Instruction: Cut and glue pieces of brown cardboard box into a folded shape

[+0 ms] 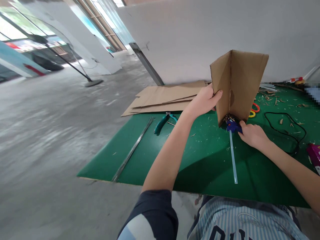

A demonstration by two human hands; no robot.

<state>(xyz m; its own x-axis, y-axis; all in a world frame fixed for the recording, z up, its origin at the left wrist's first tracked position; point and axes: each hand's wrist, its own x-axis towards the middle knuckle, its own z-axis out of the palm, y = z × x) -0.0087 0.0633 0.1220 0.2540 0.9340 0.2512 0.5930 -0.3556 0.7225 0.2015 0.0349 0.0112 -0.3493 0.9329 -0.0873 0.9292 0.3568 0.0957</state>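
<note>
My left hand (pixel 206 100) grips the left edge of a folded piece of cardboard (pixel 247 80), thumb on its inner face. The cardboard stands upright on the green table, its two panels meeting at a vertical crease. Low in front of it, my right hand (pixel 253 134) is closed around a blue hot glue gun (pixel 233 126). A long clear glue stick (pixel 233 160) sticks out of the gun's back end toward me. The gun's nozzle is hidden near the bottom of the crease, where a dark, speckled patch (pixel 228 117) shows.
Flat cardboard sheets (pixel 165 96) lie at the table's back left. Teal-handled pliers (pixel 162 124) and a bundle of thin rods (pixel 133 150) rest on the green table (pixel 105 163). Right of the cardboard are scissors handles (pixel 255 108), a black cable (pixel 285 133), scraps and a purple packet (pixel 314 155).
</note>
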